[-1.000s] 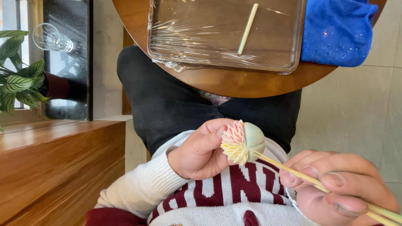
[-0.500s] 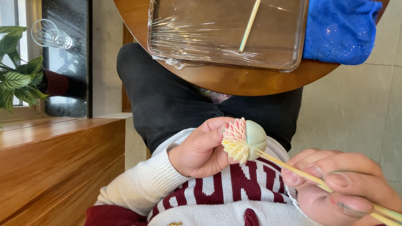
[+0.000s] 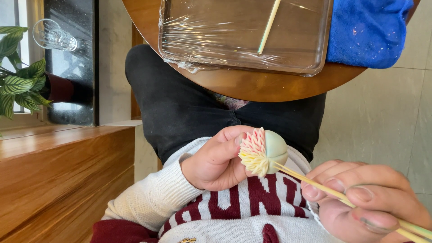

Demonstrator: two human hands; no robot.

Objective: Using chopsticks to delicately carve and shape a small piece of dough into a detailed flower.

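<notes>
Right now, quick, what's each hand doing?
Left hand: closed, fingers holding the flower-shaped ball.
Right hand: closed, fingers pinching the thin sticks that touch the ball.

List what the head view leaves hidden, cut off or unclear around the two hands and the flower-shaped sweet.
- Back of the flower-shaped sweet: hidden by the left hand that cups it.
- Far end of the thin sticks: covered by the right hand, then cut off by the lower right edge.
- Stick tips at the sweet: too fine to tell whether they touch or pierce it.
- Wrapped tray and blue cloth: cut off by the top edge.
</notes>
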